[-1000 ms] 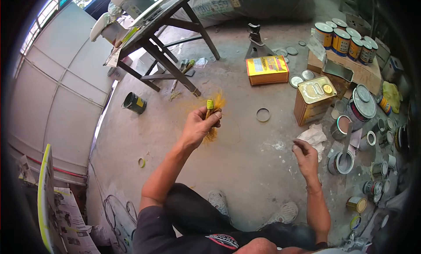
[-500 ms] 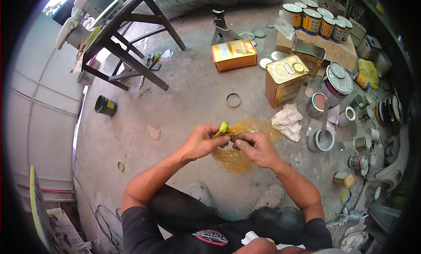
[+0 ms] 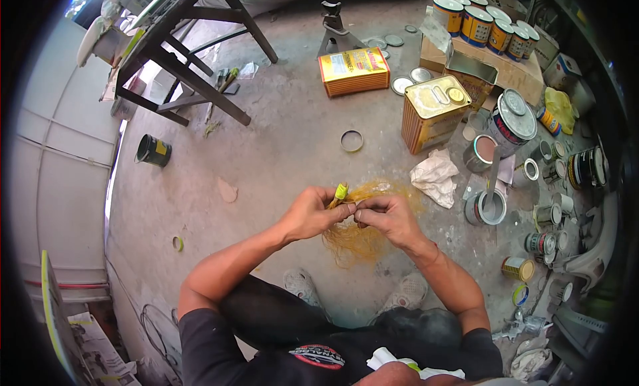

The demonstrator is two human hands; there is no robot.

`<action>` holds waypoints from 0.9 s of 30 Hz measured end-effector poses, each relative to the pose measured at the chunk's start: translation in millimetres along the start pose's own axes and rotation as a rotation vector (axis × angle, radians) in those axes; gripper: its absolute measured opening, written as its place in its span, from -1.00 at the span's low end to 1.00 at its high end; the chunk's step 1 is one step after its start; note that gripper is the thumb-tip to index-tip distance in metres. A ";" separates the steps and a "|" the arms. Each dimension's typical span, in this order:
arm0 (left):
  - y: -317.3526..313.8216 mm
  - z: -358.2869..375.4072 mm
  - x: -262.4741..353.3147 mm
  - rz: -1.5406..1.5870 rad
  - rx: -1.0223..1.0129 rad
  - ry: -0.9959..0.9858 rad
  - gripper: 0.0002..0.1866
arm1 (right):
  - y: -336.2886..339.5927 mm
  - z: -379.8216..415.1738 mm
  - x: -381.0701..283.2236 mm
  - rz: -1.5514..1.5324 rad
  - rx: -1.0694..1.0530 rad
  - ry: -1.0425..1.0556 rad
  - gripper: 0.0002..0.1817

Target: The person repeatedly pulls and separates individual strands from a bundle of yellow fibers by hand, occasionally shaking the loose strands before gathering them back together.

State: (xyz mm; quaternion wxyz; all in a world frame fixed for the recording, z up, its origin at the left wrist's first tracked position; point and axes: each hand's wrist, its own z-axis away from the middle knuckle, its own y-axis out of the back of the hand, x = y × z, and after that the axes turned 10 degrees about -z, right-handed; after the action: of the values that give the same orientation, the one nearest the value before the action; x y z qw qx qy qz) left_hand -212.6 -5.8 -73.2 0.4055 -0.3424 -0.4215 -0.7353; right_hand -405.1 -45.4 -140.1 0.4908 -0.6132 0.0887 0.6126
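My left hand (image 3: 311, 214) is closed around a bundle of yellow-brown fibre strands (image 3: 354, 245). Bright yellow-green tape (image 3: 341, 191) wraps the bundle's end, which sticks up above my left thumb. Loose strands fan out behind and below my fingers, over the floor. My right hand (image 3: 389, 221) is pinched at the strands, its fingertips close beside my left thumb. Whatever fine piece sits between the right fingertips is too small to make out.
A thinner can (image 3: 354, 71) lies ahead and an upright metal can (image 3: 432, 119) stands to its right. Paint tins, a crumpled cloth (image 3: 434, 178) and a grey-paint can with a stirrer (image 3: 486, 208) sit on the right. A dark trestle (image 3: 193, 79) and black tin (image 3: 154, 151) are left.
My fingers have shifted slightly at the strands, and my right hand is a little higher. Both hands stay close together at the bundle. The view has tilted a little.
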 end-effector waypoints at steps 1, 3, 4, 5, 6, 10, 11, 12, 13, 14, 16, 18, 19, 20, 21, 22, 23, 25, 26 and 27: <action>-0.7 -0.5 -1.2 0.005 -0.003 0.003 -0.75 | 1.1 -1.7 3.4 -0.001 0.007 0.010 -0.81; -3.0 -1.3 -4.0 -0.046 0.040 -0.021 -0.76 | 1.1 -2.7 6.2 0.000 0.016 0.011 -0.81; -2.8 -2.3 -4.8 -0.042 0.038 -0.019 -0.76 | -0.3 -4.2 6.6 -0.063 0.030 0.023 -0.81; -1.7 -3.2 -5.1 -0.091 0.030 -0.001 -0.76 | -1.5 -5.1 7.2 -0.126 0.044 0.038 -0.81; -1.0 -3.4 -5.2 -0.140 0.024 0.016 -0.76 | -2.2 -5.1 7.8 -0.125 0.043 0.036 -0.81; -4.7 -5.4 -7.1 -0.174 0.114 -0.058 -0.75 | -2.0 -5.2 14.9 -0.149 0.102 0.009 -0.84; -3.6 -9.2 -12.8 -0.175 0.111 -0.040 -0.75 | -1.4 -5.5 17.3 -0.104 0.118 0.053 -0.84; -2.9 -11.5 -16.3 -0.176 0.109 -0.023 -0.75 | -0.6 -6.2 19.3 -0.104 0.119 0.053 -0.84; -3.9 -12.1 -18.9 -0.176 0.109 -0.023 -0.75 | 0.4 -6.9 21.3 -0.050 0.135 0.050 -0.85; -5.7 -12.1 -20.7 -0.143 0.103 -0.009 -0.74 | 1.2 -7.3 22.9 0.003 0.150 0.047 -0.85; -6.1 -13.5 -23.2 -0.110 0.096 0.004 -0.74 | 2.7 -7.5 24.3 0.028 0.135 0.078 -0.85; -5.5 -14.5 -24.8 -0.059 0.044 0.096 -0.75 | 2.0 -7.0 22.7 0.051 0.121 0.108 -0.85; -5.9 -14.0 -24.2 -0.059 0.042 0.097 -0.75 | -0.4 -5.0 18.5 0.079 0.128 0.118 -0.84; -6.7 -13.3 -22.2 -0.047 0.048 0.090 -0.74 | -1.4 -4.0 16.1 0.109 0.135 0.127 -0.84; -7.3 -13.2 -20.8 -0.036 0.053 0.083 -0.74 | -0.7 -3.9 17.7 0.109 0.138 0.125 -0.84; -7.2 -13.6 -21.3 -0.034 0.049 0.083 -0.74 | 0.5 -3.7 20.4 0.107 0.140 0.127 -0.83; -6.4 -13.7 -22.0 -0.070 0.041 0.074 -0.74 | 1.5 -3.9 22.6 0.105 0.140 0.130 -0.82; -5.4 -13.8 -27.3 -0.106 0.034 0.067 -0.74 | 3.7 -4.5 26.2 0.084 0.137 0.126 -0.83; -5.8 -14.9 -34.0 -0.138 0.039 0.072 -0.74 | 4.0 -4.2 27.4 0.062 0.132 0.122 -0.83; -5.7 -15.3 -35.1 -0.172 0.043 0.075 -0.73 | 2.5 -3.4 25.6 0.061 0.131 0.121 -0.83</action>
State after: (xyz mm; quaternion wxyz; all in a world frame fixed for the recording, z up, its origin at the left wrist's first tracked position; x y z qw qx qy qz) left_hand -204.9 -7.0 -111.1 0.3638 -0.2683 -0.4495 -0.7704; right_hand -398.6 -36.5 -163.5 0.5046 -0.6127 0.1768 0.5820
